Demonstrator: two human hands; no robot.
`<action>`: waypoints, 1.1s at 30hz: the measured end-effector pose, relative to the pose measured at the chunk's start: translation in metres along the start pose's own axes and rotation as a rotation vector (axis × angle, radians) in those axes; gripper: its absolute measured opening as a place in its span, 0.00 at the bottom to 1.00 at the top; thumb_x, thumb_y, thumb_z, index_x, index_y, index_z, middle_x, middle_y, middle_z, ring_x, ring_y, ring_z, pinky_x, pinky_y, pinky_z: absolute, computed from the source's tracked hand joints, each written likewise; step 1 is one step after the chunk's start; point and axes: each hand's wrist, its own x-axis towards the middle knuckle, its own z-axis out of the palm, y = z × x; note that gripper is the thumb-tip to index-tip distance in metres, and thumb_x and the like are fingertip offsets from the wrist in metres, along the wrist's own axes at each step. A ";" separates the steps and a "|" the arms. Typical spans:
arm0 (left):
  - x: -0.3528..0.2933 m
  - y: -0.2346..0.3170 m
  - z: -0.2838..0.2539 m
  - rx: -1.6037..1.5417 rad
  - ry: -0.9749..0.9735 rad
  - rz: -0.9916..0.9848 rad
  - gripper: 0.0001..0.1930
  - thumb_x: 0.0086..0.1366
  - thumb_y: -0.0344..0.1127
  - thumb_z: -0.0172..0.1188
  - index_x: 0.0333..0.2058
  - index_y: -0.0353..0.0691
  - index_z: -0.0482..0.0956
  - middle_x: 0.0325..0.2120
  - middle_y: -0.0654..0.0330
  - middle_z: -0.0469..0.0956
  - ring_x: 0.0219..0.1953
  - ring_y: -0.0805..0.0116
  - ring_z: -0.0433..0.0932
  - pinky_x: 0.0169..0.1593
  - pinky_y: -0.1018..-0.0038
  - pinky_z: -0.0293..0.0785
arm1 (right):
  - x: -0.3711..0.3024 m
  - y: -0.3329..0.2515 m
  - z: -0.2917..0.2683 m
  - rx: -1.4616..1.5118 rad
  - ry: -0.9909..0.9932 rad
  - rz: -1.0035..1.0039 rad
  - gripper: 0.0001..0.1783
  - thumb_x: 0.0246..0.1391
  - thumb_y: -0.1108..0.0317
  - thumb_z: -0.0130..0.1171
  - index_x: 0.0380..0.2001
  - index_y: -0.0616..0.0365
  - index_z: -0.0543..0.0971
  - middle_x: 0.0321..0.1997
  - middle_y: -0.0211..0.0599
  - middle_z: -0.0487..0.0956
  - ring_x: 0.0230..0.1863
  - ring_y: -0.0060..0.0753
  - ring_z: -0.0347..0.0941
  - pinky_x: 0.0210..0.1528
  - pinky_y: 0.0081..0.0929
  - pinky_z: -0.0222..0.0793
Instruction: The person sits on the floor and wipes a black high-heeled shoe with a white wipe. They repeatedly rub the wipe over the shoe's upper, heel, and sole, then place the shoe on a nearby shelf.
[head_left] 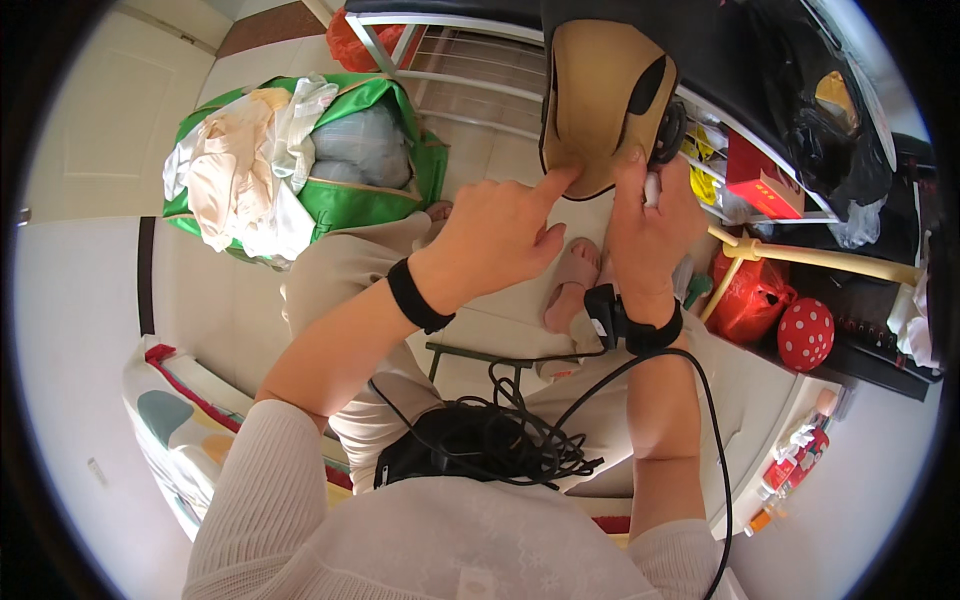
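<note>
A tan panel with black edging (592, 100) lies at the front of the black-topped surface, its rounded near end overhanging toward me. The index finger of my left hand (500, 235) stretches out and its tip touches the panel's near end. The other left fingers curl loosely, the thumb apart, with nothing seen in them. My right hand (655, 230) is closed round a small white object (652, 190), mostly hidden by the fingers, and its thumb rests at the panel's near right edge. A round black part (668, 132) sits beside the panel's right side.
A green bag (345, 215) heaped with pale cloth stands at the left. Black cable (520, 440) lies coiled on my lap and runs to my right wrist. At the right are a red box (765, 175), a yellow pole (830, 262) and a red plastic bag (745, 295).
</note>
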 end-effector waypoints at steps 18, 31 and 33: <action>-0.002 -0.005 -0.002 -0.151 0.025 0.031 0.28 0.55 0.28 0.60 0.58 0.38 0.73 0.33 0.45 0.80 0.40 0.40 0.80 0.43 0.50 0.77 | -0.008 -0.004 -0.001 -0.008 -0.051 -0.086 0.11 0.58 0.72 0.67 0.44 0.60 0.82 0.29 0.44 0.81 0.25 0.50 0.79 0.27 0.37 0.71; -0.001 -0.007 0.006 -0.118 0.185 0.184 0.32 0.49 0.21 0.57 0.58 0.36 0.73 0.35 0.45 0.79 0.44 0.40 0.78 0.44 0.50 0.78 | -0.009 -0.003 -0.005 -0.026 -0.039 -0.093 0.11 0.58 0.71 0.67 0.43 0.59 0.83 0.28 0.43 0.81 0.24 0.48 0.78 0.27 0.38 0.71; 0.000 -0.008 0.006 -0.138 0.159 0.175 0.32 0.48 0.21 0.56 0.57 0.36 0.73 0.35 0.45 0.79 0.45 0.41 0.78 0.44 0.49 0.78 | -0.009 -0.004 -0.005 -0.009 -0.026 -0.077 0.09 0.58 0.71 0.67 0.42 0.59 0.83 0.27 0.43 0.81 0.23 0.48 0.78 0.27 0.38 0.71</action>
